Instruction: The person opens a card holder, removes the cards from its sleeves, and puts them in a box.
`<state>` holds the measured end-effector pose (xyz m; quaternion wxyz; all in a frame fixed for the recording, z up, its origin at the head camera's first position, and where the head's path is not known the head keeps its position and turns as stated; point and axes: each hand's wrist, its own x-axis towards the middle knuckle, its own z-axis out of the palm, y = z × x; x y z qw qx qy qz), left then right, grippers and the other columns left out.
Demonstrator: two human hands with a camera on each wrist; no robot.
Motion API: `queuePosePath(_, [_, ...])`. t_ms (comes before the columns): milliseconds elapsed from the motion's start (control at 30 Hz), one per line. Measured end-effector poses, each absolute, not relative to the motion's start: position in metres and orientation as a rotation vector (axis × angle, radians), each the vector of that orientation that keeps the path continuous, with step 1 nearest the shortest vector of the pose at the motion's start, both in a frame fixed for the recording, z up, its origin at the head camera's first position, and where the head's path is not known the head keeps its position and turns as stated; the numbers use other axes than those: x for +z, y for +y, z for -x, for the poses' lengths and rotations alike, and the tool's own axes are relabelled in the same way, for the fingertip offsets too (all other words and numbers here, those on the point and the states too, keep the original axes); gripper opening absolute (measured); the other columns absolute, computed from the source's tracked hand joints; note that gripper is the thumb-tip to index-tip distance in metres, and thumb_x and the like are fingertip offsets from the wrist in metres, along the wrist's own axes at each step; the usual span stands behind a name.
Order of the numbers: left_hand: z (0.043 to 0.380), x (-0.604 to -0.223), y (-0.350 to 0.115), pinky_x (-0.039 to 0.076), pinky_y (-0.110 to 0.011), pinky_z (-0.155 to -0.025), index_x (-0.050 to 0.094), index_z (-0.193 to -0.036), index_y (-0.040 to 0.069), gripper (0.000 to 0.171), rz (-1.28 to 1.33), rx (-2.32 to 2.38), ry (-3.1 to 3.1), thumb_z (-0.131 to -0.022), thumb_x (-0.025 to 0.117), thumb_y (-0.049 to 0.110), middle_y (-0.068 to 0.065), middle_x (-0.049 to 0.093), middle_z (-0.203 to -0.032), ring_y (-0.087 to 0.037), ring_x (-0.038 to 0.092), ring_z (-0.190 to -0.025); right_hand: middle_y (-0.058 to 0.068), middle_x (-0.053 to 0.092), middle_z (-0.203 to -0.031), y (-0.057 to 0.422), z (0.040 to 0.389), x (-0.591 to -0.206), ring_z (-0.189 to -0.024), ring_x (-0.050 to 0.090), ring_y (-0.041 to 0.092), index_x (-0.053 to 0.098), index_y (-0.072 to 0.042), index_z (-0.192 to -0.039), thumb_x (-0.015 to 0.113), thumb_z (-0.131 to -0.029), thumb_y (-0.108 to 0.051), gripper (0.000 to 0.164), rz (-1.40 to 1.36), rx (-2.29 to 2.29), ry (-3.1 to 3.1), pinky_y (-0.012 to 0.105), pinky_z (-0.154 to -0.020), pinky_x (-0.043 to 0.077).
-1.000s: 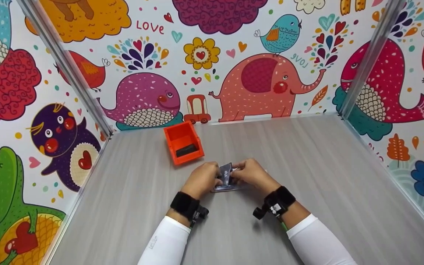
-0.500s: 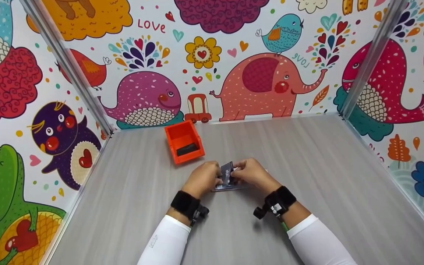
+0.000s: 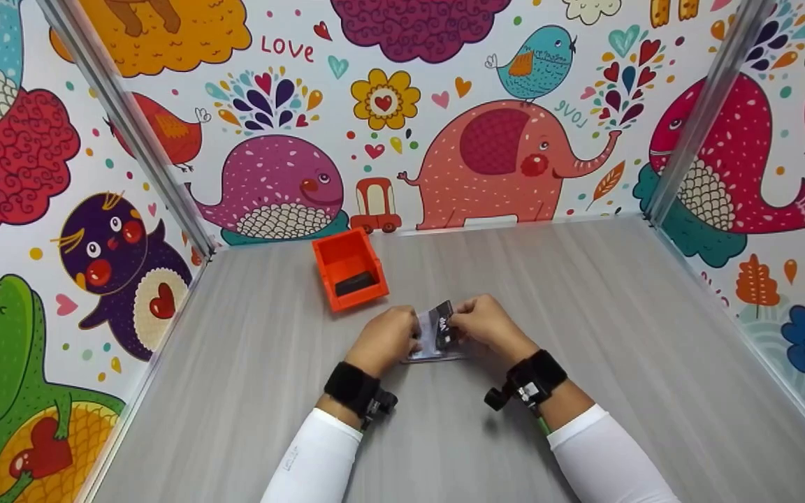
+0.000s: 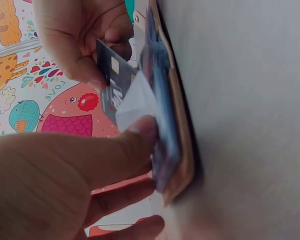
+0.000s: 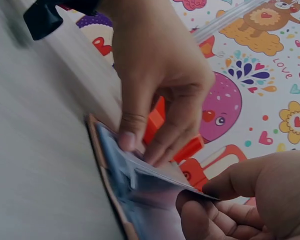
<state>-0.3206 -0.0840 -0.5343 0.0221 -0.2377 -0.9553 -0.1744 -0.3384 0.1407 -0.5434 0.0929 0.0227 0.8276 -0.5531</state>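
Observation:
A card holder with a brown cover (image 4: 186, 145) and clear plastic sleeves lies opened on the table in front of me. My left hand (image 3: 385, 339) pinches one clear sleeve (image 4: 136, 99), its thumb on the plastic. In my right hand (image 3: 492, 323) a dark bank card (image 3: 446, 323) is pinched between thumb and fingers. White lettering and a chip show on its face. The card stands tilted above the holder, its lower part behind or within the sleeve in the left wrist view; which of the two I cannot tell.
An orange bin (image 3: 350, 269) with a dark flat item (image 3: 354, 283) inside stands behind my left hand. Cartoon-printed panels (image 3: 388, 161) close off the table (image 3: 563, 279) at the back and both sides.
My right hand has moved slightly right and away from me, and the card has shifted and turned with it, its lettering now clearer. My left hand stays nearly still.

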Motion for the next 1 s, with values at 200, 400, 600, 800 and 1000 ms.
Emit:
queuePosePath(200, [0.320,-0.529,-0.085,0.063,-0.045,-0.091,0.085,-0.101,0.008,0.012,0.708,-0.538,-2.947,-0.093,0.091,0.013,-0.006,0.076,-0.103,-0.026,0.074,-0.097,0.004,0.074,-0.086,0.150,0.343,-0.535,-0.067,0.064,0.012,0.082,0.001,-0.101,0.072,-0.096,-0.005,0.013,-0.059,-1.610,2.582,0.023,-0.059,0.052])
queuePosePath(400, [0.325,-0.524,-0.083,0.063,-0.048,-0.103,0.086,-0.118,0.002,0.020,0.635,-0.689,-2.824,-0.105,0.079,0.014,-0.013,0.076,-0.114,-0.033,0.076,-0.114,0.004,0.077,-0.092,0.147,0.344,-0.533,-0.075,0.070,0.011,0.078,0.001,-0.103,0.076,-0.102,-0.004,0.006,0.041,-1.750,2.548,0.027,-0.067,0.063])
queuePosePath(600, [0.327,-0.519,-0.079,0.063,-0.051,-0.101,0.082,-0.127,-0.001,0.028,0.563,-1.015,-2.614,-0.111,0.071,0.018,-0.016,0.078,-0.117,-0.034,0.076,-0.113,0.007,0.083,-0.093,0.141,0.343,-0.531,-0.077,0.075,0.010,0.077,0.004,-0.103,0.079,-0.103,-0.002,0.006,0.174,-1.916,2.453,0.028,-0.073,0.067])
queuePosePath(800, [0.325,-0.515,-0.073,0.067,-0.046,-0.091,0.083,-0.125,0.000,0.023,0.538,-1.305,-2.492,-0.107,0.077,0.014,-0.015,0.080,-0.114,-0.028,0.078,-0.105,0.002,0.083,-0.092,0.138,0.341,-0.529,-0.079,0.077,0.010,0.077,0.005,-0.106,0.078,-0.103,0.000,0.006,0.193,-2.020,2.364,0.029,-0.078,0.068])
queuePosePath(1000, [0.323,-0.513,-0.069,0.065,-0.037,-0.086,0.084,-0.113,0.002,0.012,0.516,-1.345,-2.463,-0.103,0.081,0.008,-0.011,0.081,-0.103,-0.022,0.076,-0.094,0.006,0.085,-0.096,0.138,0.339,-0.528,-0.083,0.079,0.012,0.078,0.005,-0.106,0.077,-0.103,0.001,0.005,0.234,-2.062,2.291,0.030,-0.079,0.068])
